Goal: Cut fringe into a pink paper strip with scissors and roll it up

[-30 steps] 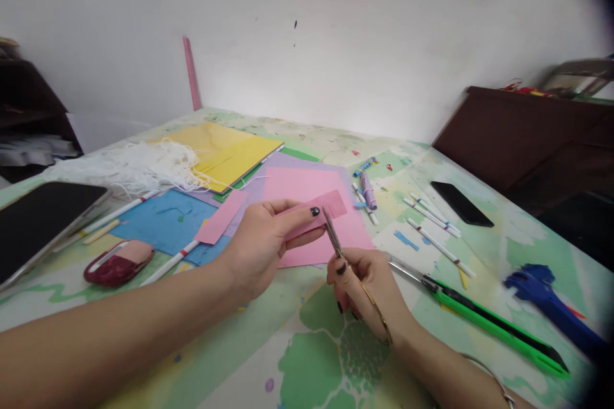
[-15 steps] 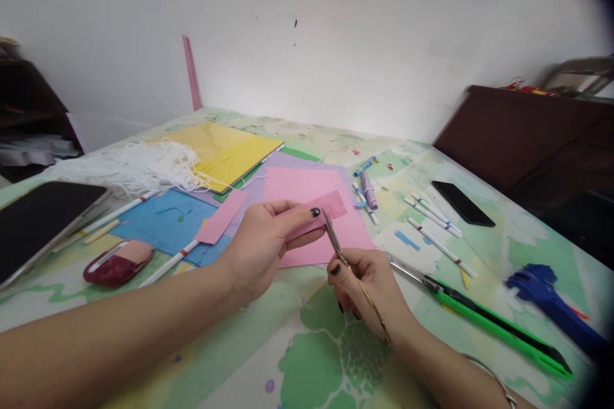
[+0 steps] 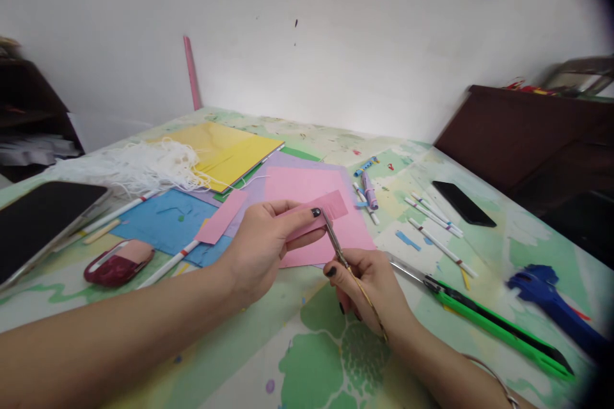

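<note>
In left hand (image 3: 259, 249), pink strip (image 3: 307, 225), scissors (image 3: 334, 241) touching

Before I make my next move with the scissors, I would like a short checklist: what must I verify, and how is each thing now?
1. Pink strip pinched by the left hand, between thumb and fingers: ok.
2. Scissors held in the right hand: ok.
3. Left thumb well away from the scissors: not ok; its tip is right beside the blade ends.
4. Scissors clear of the pink sheet below: cannot tell; this single view hides the height.
5. Green cutter with blade retracted: not ok; the blade is out, beside the right hand.
6. White string away from the scissors: ok.
</note>
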The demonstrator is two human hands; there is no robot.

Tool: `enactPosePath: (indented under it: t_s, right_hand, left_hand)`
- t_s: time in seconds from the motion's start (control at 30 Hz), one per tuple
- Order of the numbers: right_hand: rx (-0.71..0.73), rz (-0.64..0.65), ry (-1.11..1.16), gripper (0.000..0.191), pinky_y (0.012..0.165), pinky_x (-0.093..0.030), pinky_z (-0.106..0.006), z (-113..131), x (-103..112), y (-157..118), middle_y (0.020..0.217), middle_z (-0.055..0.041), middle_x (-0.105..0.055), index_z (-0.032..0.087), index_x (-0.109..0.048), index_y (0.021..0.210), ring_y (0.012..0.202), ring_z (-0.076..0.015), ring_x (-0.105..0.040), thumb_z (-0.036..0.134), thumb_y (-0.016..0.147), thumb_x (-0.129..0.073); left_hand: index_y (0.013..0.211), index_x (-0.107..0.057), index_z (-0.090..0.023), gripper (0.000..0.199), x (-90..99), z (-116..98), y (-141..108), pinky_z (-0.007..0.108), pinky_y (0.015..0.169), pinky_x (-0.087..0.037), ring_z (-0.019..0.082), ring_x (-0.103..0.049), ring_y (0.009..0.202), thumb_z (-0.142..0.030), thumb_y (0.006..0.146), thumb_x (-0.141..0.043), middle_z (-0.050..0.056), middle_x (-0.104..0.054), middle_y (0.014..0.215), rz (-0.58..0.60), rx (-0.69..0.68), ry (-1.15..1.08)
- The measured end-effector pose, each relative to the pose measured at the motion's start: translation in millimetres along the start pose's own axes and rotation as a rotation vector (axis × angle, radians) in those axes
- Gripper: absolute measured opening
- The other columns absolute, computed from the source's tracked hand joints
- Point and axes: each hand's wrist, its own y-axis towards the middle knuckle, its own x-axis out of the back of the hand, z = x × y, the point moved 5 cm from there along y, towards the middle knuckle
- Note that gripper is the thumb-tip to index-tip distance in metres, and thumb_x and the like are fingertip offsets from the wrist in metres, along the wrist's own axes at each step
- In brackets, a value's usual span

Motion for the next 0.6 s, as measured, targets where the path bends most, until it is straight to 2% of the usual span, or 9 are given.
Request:
enactPosePath:
  t_s: [0.6]
  right_hand:
    - [-0.032,-0.026,-0.004,0.048,0.035,-0.026,-0.020,3.1,-0.1,0.6,0.034,0.0042,-0.041,0.019,-0.044,0.047,0.033,-0.0069,-0.033,0.058,0.067,-0.065]
  left_hand:
    - [0.069,-0.067,-0.011,0.010,0.4,-0.3,0.5,0.033,0.088,-0.051,0.017,-0.066,0.083,-0.017,0.067,-0.074,0.008,-0.071,0.082,-0.009,0.000,0.004]
